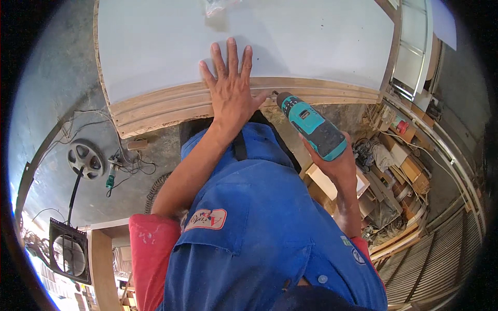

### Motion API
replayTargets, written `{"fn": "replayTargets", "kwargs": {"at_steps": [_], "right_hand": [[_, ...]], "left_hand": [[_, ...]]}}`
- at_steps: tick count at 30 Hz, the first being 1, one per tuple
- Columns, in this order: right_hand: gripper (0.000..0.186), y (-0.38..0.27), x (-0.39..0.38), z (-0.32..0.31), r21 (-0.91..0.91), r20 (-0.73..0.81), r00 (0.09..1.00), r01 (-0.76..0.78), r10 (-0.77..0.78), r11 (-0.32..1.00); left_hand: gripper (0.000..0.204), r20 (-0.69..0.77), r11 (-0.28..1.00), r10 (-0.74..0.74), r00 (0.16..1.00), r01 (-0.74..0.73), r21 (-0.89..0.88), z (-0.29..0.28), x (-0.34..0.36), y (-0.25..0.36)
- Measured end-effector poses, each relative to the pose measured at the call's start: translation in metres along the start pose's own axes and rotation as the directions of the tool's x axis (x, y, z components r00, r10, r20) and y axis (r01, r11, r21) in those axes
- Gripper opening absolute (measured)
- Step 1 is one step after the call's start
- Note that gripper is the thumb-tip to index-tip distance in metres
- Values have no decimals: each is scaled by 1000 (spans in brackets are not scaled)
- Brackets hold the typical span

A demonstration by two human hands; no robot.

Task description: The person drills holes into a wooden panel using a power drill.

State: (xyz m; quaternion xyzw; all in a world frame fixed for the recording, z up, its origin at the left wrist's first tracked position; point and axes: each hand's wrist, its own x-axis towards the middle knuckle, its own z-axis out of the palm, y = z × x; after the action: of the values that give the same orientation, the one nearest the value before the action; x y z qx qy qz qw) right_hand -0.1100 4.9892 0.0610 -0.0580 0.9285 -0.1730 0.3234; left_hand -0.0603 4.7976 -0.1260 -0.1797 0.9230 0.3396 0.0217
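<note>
My left hand [231,90] lies flat on a large white panel [155,46], fingers spread, its palm over the grooved wooden edging [161,111] along the panel's near side. In my right hand [334,160] is a teal and black cordless drill [311,126]. The drill tilts toward the upper left, its short bit close to the edging, just right of my left thumb. Whether the bit touches the wood I cannot tell. My palm and the drill body hide most of the handle and the fingers round it.
A clear plastic bag [220,6] rests on the panel's far part. On the floor at left are a wheel-like round base [85,159], loose cables and a green-handled tool [111,176]. A black fan [70,251] stands lower left. Scrap wood and cardboard [407,166] crowd the right.
</note>
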Motion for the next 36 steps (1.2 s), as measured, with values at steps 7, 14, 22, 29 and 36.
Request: {"fn": "replayTargets", "kwargs": {"at_steps": [7, 14, 22, 29, 36], "right_hand": [[44, 34, -3, 14, -21, -75, 997, -25, 23, 999], [35, 3, -5, 2, -22, 89, 990, -104, 106, 994], [30, -3, -8, 5, 64, -16, 1000, -22, 23, 998], [42, -17, -16, -4, -79, -20, 991, -134, 133, 988], [42, 30, -14, 5, -30, -52, 996, -71, 70, 997]], "left_hand": [[116, -2, 1000, -7, 1000, 7, -25, 2, 6, 10], [117, -14, 999, 17, 1000, -18, -41, 3, 6, 9], [119, -38, 997, 19, 999, -21, -72, 3, 5, 10], [122, -14, 998, 19, 1000, -20, -62, 3, 5, 8], [121, -28, 996, 27, 999, -29, -85, 2, 4, 9]]}}
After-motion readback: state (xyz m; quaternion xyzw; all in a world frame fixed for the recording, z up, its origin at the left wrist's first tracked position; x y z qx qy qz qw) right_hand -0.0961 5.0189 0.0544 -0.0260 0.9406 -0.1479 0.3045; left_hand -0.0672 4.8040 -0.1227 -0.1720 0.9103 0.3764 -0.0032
